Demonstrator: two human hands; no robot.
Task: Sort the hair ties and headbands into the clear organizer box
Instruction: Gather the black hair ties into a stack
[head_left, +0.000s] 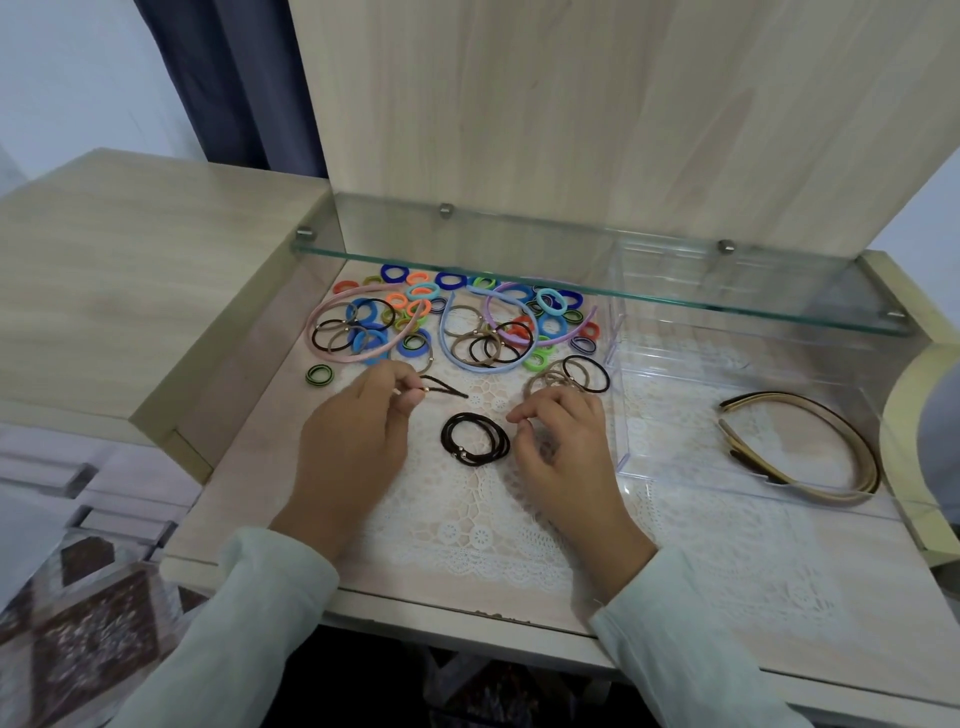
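A small stack of thin black hair ties (475, 439) with gold beads lies flat near the middle of the desktop. Mixed coloured ties (550, 302), a pink headband (332, 306), a blue headband (475, 367) and a lilac headband (511, 340) are heaped toward the back edge. The clear organizer box (621, 415) stands at the right side, with beige and black headbands (810, 415) laid inside. One black tie (444, 388) is pinched, stretched thin.
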